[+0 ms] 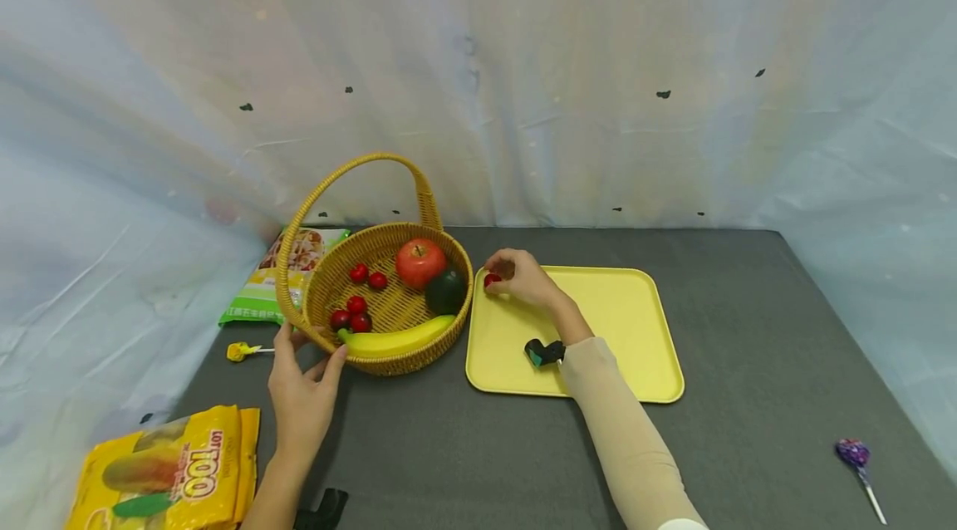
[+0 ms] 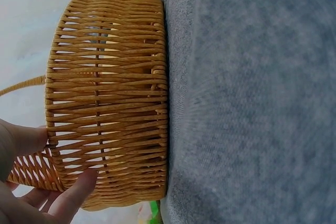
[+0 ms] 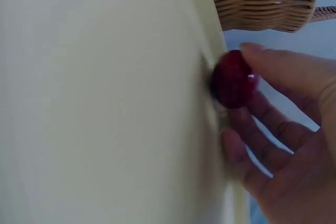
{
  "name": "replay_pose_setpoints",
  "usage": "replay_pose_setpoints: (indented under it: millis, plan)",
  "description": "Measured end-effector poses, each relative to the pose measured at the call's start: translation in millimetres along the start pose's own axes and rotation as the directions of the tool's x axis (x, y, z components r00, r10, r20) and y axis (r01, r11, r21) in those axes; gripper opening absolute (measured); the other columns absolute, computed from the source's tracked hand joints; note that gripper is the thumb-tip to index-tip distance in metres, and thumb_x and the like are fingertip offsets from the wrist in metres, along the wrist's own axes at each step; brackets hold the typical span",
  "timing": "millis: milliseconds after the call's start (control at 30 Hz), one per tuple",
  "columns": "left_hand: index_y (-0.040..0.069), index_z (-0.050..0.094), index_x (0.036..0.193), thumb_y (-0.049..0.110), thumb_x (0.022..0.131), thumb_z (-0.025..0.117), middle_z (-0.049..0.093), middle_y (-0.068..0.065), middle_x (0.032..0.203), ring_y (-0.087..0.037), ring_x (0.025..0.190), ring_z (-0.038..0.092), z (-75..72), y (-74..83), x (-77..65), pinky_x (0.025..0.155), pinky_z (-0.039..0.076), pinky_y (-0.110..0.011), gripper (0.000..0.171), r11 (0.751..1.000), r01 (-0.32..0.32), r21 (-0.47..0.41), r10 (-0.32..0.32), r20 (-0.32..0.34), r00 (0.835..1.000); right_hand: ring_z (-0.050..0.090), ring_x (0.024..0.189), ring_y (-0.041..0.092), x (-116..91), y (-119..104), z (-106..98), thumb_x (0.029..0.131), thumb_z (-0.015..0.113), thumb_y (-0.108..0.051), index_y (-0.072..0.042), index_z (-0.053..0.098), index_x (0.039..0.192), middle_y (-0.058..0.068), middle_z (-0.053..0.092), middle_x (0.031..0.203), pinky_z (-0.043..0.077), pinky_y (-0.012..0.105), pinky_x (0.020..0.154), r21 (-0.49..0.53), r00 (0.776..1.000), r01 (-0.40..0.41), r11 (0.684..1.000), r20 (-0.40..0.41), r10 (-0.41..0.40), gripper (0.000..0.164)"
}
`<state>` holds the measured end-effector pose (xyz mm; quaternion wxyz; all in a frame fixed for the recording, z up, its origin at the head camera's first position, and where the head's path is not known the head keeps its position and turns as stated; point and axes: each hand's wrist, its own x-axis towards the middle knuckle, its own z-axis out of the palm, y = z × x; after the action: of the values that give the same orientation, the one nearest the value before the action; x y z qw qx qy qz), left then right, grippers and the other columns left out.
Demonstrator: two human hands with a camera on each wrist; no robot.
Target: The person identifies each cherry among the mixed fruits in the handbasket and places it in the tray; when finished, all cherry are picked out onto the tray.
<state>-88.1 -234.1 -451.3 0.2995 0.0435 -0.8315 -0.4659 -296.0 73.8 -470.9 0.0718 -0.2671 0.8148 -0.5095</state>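
Observation:
With its thumb and fingers, my left hand grips the near-left rim of a yellow wicker basket, close to the foot of its arched handle. The basket holds a red apple, a dark green round fruit, a banana and several small red cherries. To the right of it, my right hand pinches a dark red cherry between thumb and fingers. That cherry is low over the far-left corner of a yellow tray.
A green and white snack bag lies behind the basket's left side. A yellow-wrapped lollipop is left of my left hand. Yellow candy packs lie at the near left, and a purple-wrapped lollipop at the near right.

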Motion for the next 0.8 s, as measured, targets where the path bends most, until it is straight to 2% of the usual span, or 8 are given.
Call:
replay_pose_setpoints:
  millis: [100, 233, 300, 400, 467, 567, 667, 800]
  plan:
    - [0.002, 0.030, 0.154, -0.006, 0.087, 0.073, 0.051, -0.024, 0.126, -0.032, 0.121, 0.052, 0.3, 0.4, -0.1, 0.077, 0.048, -0.003, 0.081, 1.000, -0.005, -0.001, 0.005, 0.003, 1.000, 0.056, 0.104, 0.034, 5.9, -20.0, -10.0, 0.088, 0.075, -0.001, 0.005, 0.067, 0.116, 0.021, 0.063, 0.117, 0.049, 0.047, 0.091, 0.001, 0.998, 0.036, 0.999, -0.054, -0.036, 0.029]
    - [0.001, 0.030, 0.154, -0.006, 0.087, 0.073, 0.051, -0.024, 0.126, -0.031, 0.120, 0.052, 0.6, 0.1, -0.2, 0.077, 0.049, -0.003, 0.080, 1.000, -0.008, -0.004, 0.008, 0.005, 1.000, 0.055, 0.106, 0.032, 26.9, -67.3, -15.1, 0.093, 0.069, -0.004, 0.004, 0.066, 0.118, 0.021, 0.063, 0.119, 0.047, 0.049, 0.091, -0.006, 0.982, 0.157, 0.988, -0.104, -0.157, 0.026]
    - [0.001, 0.030, 0.154, -0.006, 0.086, 0.073, 0.051, -0.024, 0.126, -0.030, 0.120, 0.052, 0.9, -0.2, -0.3, 0.077, 0.048, -0.003, 0.080, 1.000, -0.009, -0.006, 0.009, 0.002, 1.000, 0.057, 0.105, 0.031, 41.2, -93.0, -8.4, 0.094, 0.067, -0.003, 0.005, 0.066, 0.118, 0.021, 0.064, 0.118, 0.050, 0.044, 0.090, 0.001, 0.975, 0.220, 0.976, -0.043, -0.220, 0.025]
    - [0.002, 0.030, 0.154, -0.006, 0.086, 0.074, 0.052, -0.023, 0.125, -0.030, 0.119, 0.052, 1.7, -0.8, 0.3, 0.077, 0.049, -0.003, 0.081, 1.000, -0.013, -0.005, 0.013, 0.001, 1.000, 0.061, 0.107, 0.029, 61.3, -124.7, 10.5, 0.095, 0.067, -0.004, 0.003, 0.065, 0.121, 0.018, 0.065, 0.119, 0.052, 0.034, 0.091, 0.009, 0.953, 0.253, 0.967, 0.171, -0.251, 0.027]
    - [0.002, 0.030, 0.154, -0.005, 0.086, 0.074, 0.052, -0.023, 0.125, -0.030, 0.120, 0.052, 2.4, -1.6, 0.7, 0.077, 0.049, -0.003, 0.081, 1.000, -0.017, -0.005, 0.017, 0.002, 1.000, 0.061, 0.110, 0.029, 72.8, -138.0, 26.6, 0.095, 0.067, -0.005, 0.002, 0.064, 0.123, 0.016, 0.065, 0.120, 0.053, 0.028, 0.092, 0.015, 0.908, 0.240, 0.971, 0.349, -0.230, 0.029]
    - [0.002, 0.030, 0.155, -0.005, 0.086, 0.074, 0.051, -0.024, 0.125, -0.030, 0.121, 0.052, 3.3, -2.2, 0.5, 0.077, 0.049, -0.003, 0.082, 1.000, -0.022, -0.003, 0.022, 0.006, 1.000, 0.060, 0.114, 0.027, 84.0, -146.4, 51.2, 0.095, 0.069, -0.009, 0.000, 0.063, 0.127, 0.015, 0.064, 0.123, 0.052, 0.023, 0.090, 0.006, 0.812, 0.187, 0.982, 0.561, -0.158, 0.034]
    - [0.002, 0.030, 0.155, -0.004, 0.087, 0.074, 0.051, -0.024, 0.126, -0.032, 0.121, 0.052, 3.3, -2.7, -0.3, 0.077, 0.048, -0.003, 0.081, 1.000, -0.019, 0.001, 0.019, 0.006, 1.000, 0.061, 0.112, 0.024, 89.8, -144.2, 73.1, 0.094, 0.070, -0.010, 0.000, 0.062, 0.129, 0.017, 0.064, 0.125, 0.054, 0.024, 0.089, 0.019, 0.740, 0.095, 0.995, 0.668, -0.084, 0.037]
    - [0.003, 0.029, 0.155, -0.004, 0.088, 0.073, 0.051, -0.022, 0.127, -0.032, 0.121, 0.051, 1.5, -3.1, -1.5, 0.077, 0.047, -0.002, 0.080, 1.000, -0.002, -0.003, 0.002, 0.000, 1.000, 0.061, 0.110, 0.017, 91.7, -135.2, 94.3, 0.094, 0.070, -0.009, 0.002, 0.059, 0.135, 0.018, 0.061, 0.131, 0.052, 0.035, 0.100, 0.068, 0.684, -0.052, 0.996, 0.729, -0.014, 0.044]
